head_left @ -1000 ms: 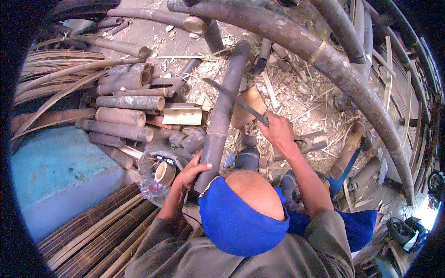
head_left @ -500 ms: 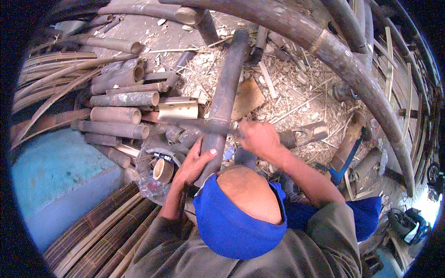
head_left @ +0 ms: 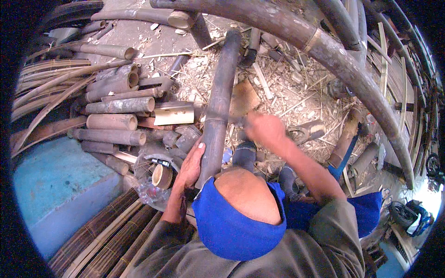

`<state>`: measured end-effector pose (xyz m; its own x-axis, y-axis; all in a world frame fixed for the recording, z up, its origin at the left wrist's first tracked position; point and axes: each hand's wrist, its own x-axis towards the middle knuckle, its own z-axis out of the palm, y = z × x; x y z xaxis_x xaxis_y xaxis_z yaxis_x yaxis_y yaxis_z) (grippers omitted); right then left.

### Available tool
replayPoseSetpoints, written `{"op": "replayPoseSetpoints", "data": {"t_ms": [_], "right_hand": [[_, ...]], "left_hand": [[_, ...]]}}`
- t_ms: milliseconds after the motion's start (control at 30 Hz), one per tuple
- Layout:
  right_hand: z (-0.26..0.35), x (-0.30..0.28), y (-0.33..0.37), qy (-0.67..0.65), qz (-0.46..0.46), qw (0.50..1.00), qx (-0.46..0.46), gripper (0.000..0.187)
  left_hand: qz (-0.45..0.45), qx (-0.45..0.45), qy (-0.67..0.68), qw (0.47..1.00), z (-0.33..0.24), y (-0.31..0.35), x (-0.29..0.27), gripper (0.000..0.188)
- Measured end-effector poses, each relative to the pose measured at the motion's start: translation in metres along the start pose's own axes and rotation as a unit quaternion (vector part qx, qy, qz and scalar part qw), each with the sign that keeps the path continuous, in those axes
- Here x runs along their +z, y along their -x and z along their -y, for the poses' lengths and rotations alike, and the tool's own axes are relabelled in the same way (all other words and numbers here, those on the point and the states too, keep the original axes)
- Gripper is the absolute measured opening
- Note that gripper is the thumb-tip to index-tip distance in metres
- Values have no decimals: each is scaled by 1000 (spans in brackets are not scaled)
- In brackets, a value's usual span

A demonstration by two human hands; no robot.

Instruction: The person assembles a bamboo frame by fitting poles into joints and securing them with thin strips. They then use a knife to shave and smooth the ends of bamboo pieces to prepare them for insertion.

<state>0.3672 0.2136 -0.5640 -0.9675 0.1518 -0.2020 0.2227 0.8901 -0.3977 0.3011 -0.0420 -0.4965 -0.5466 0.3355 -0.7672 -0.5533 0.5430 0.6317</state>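
Note:
A thick dark bamboo pole (head_left: 221, 88) slants up and away from me. Against the left side of its near end rests my left hand (head_left: 189, 167), gripping it with the fingers partly out of sight. My right hand (head_left: 265, 131) is a fist just right of the pole, closed on the handle of a dark-bladed hand tool (head_left: 237, 121). Its blade is smeared by motion near the ring of the bamboo; whether it is a saw or a knife I cannot tell.
Short bamboo lengths (head_left: 119, 105) lie stacked to the left, above a blue block (head_left: 69, 178). Pale chips (head_left: 296, 76) litter the ground ahead. A big curved bamboo pole (head_left: 333, 51) arches across the upper right. By my left forearm sits a clear plastic bag (head_left: 153, 194).
My right hand has drawn a little to the right, and the blade with it, so less shows left of the pole. My left thumb has slid off the pole's top to its left edge.

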Motion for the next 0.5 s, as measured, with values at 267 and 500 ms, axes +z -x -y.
{"op": "replayPoseSetpoints", "data": {"t_ms": [267,500], "right_hand": [[20,3,1,4,39,999,-30,28],[12,19,3,-45,-23,998,-37,24]], "left_hand": [[-27,-24,6,999,-2,4,2,66],[6,-22,-32,999,26,-24,-9,65]]}}
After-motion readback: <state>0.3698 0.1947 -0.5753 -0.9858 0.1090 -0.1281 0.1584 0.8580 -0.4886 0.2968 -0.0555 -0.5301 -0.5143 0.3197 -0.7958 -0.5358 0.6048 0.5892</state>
